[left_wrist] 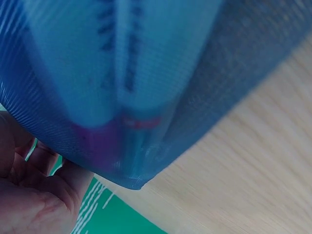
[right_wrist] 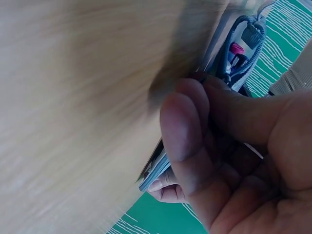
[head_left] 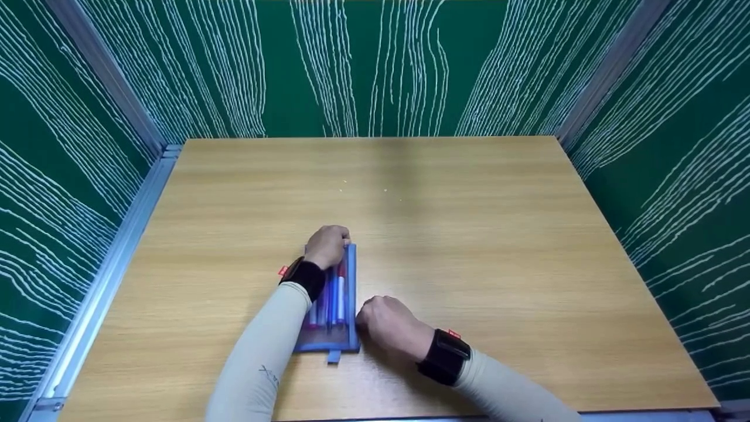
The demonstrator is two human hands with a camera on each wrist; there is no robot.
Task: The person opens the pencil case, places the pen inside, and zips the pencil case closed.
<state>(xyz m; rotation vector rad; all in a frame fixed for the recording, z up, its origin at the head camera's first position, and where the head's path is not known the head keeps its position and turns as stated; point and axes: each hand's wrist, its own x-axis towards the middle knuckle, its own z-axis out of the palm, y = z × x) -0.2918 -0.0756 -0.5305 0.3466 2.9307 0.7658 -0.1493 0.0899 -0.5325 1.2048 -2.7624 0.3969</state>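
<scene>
A blue mesh zip pencil case point(head_left: 352, 293) lies on the table with several markers point(head_left: 341, 299) showing through it. My left hand point(head_left: 327, 245) grips its far end, fingers around the corner; in the left wrist view the mesh point(left_wrist: 234, 73) fills much of the frame above that hand. At the right edge, my right hand point(head_left: 394, 322) pinches the zipper pull between thumb and forefinger, the pull mostly hidden by the fingertips. The right wrist view shows the case's mouth point(right_wrist: 238, 48) gaping at the near end, with marker ends, one pink point(right_wrist: 237, 48), inside.
The wooden table point(head_left: 498, 246) stretches out around the case, with a few tiny pale specks point(head_left: 344, 181) farther back. Green panels with white wavy lines point(head_left: 410, 70) enclose the back and sides. A metal rail point(head_left: 111, 264) runs along the left edge. A blue tab point(head_left: 334, 357) sticks out from the case's near end.
</scene>
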